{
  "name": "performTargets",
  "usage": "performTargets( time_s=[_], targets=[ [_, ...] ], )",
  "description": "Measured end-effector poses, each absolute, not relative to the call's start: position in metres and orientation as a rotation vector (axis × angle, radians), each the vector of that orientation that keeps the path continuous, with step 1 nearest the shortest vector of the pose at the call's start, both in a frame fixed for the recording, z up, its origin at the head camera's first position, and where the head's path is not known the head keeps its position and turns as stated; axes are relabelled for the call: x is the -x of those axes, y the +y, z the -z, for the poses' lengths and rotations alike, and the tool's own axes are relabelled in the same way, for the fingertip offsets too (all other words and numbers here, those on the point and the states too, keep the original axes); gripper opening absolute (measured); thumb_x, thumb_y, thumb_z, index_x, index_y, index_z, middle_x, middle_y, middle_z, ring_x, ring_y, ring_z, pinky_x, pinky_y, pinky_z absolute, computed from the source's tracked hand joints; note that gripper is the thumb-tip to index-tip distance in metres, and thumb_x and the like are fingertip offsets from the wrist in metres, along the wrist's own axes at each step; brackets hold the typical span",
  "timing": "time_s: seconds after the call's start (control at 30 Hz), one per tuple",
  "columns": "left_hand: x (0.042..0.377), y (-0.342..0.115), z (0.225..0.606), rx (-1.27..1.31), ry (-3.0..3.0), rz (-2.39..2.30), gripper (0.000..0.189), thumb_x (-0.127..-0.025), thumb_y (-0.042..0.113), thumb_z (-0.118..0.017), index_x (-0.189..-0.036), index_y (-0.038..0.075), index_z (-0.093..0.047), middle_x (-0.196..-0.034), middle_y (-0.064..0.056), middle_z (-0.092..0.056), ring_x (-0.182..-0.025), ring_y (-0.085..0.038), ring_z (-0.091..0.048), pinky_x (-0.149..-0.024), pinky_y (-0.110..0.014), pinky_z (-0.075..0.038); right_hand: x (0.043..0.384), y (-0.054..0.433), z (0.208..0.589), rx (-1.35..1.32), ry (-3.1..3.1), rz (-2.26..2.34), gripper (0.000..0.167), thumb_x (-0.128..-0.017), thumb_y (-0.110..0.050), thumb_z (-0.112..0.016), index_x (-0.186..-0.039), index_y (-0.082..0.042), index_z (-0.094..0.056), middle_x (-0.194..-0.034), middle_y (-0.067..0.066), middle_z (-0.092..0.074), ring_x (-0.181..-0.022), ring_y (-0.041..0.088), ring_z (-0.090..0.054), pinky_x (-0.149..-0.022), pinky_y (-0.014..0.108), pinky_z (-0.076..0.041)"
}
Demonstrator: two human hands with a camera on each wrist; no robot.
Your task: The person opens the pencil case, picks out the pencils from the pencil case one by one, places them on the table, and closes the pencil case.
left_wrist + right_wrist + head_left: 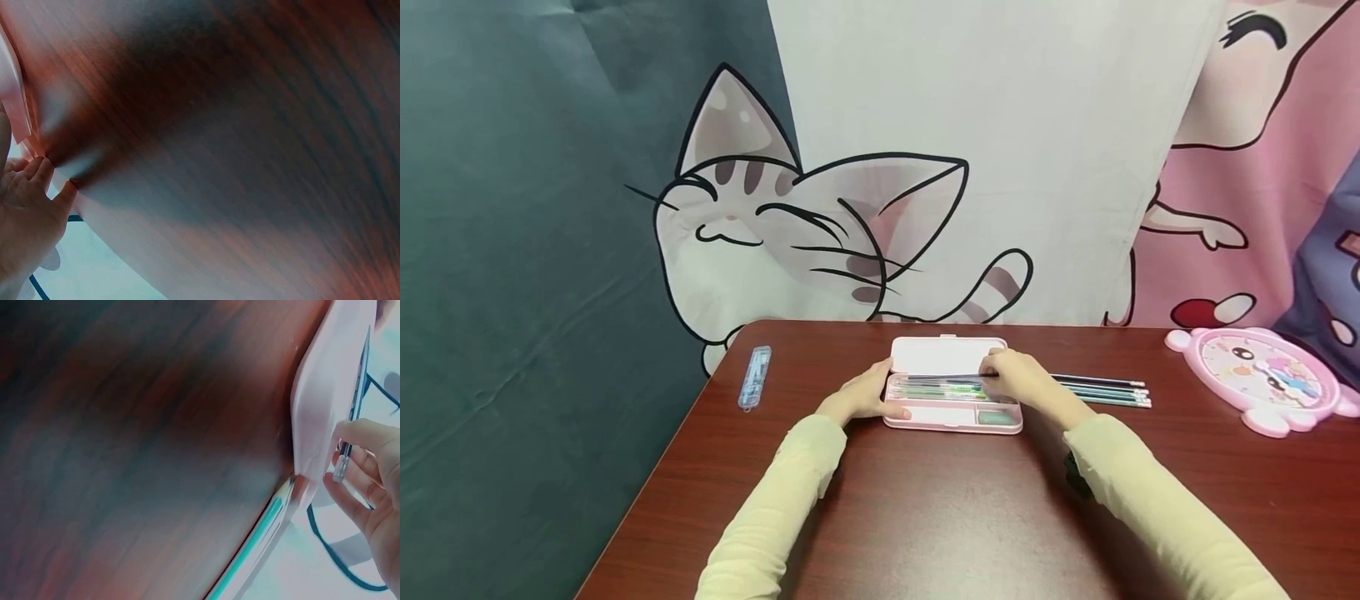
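A pink pencil case (951,429) lies open on the table, its lid (946,357) tipped back toward the wall. Several pens and pencils (943,389) lie in its long compartment, and something greenish (996,417) sits in a small one at front right. My left hand (867,395) holds the case's left end, thumb over the near rim. Above the long compartment, my right hand (1011,377) pinches a dark pencil (354,406) near its end, its length pointing left across the case. In the left wrist view the left hand (31,212) shows only partly.
Several pencils (1108,392) lie right of the case, partly behind the right forearm. A clear blue box (755,377) is at far left, a pink cartoon clock (1258,379) at right. A dark object (1077,477) is half hidden under the right sleeve. A cartoon-printed curtain hangs behind.
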State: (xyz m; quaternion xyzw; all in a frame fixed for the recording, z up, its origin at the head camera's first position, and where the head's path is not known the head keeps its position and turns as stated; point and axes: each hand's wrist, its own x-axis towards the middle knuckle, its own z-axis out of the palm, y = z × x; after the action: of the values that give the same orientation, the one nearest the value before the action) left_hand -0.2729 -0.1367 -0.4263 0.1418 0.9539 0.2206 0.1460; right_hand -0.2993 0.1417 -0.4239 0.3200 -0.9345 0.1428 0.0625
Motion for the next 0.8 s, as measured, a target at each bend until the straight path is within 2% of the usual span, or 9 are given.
performTargets(
  time_s=[0.13,0.47,0.8],
  targets=[
    [0.272,-0.136,0.428,-0.390,2.739,-0.654,0.105,-0.069,0.050,-0.073,-0.147,0.012,-0.013,-0.149,-0.008,-0.027,-0.135,-0.022,-0.030,-0.108,-0.043,-0.029,0.297,0.158,0.423,-0.986,-2.804,-0.534,0.007,-0.076,-0.005,-0.070,-0.083,-0.008,-0.070,-0.080,0.002,-0.063,-0.075,0.016,-0.060,-0.070,0.036,-0.049],
    [0.273,-0.138,0.428,-0.399,2.757,-0.648,0.106,-0.070,0.049,-0.073,-0.147,0.008,-0.013,-0.149,-0.011,-0.026,-0.134,-0.025,-0.030,-0.106,-0.043,-0.030,0.290,0.215,0.422,-1.045,-2.565,-0.626,0.011,-0.069,0.003,-0.073,-0.078,-0.004,-0.070,-0.072,0.001,-0.062,-0.067,0.015,-0.058,-0.063,0.031,-0.047],
    [0.273,-0.135,0.427,-0.424,2.760,-0.635,0.106,-0.070,0.048,-0.074,-0.147,0.009,-0.013,-0.148,-0.012,-0.027,-0.135,-0.025,-0.029,-0.106,-0.044,-0.030,0.274,0.279,0.425,-1.040,-2.402,-0.636,0.020,-0.058,0.007,-0.077,-0.072,-0.004,-0.068,-0.067,-0.001,-0.062,-0.062,0.010,-0.057,-0.061,0.014,-0.041]
  ],
)
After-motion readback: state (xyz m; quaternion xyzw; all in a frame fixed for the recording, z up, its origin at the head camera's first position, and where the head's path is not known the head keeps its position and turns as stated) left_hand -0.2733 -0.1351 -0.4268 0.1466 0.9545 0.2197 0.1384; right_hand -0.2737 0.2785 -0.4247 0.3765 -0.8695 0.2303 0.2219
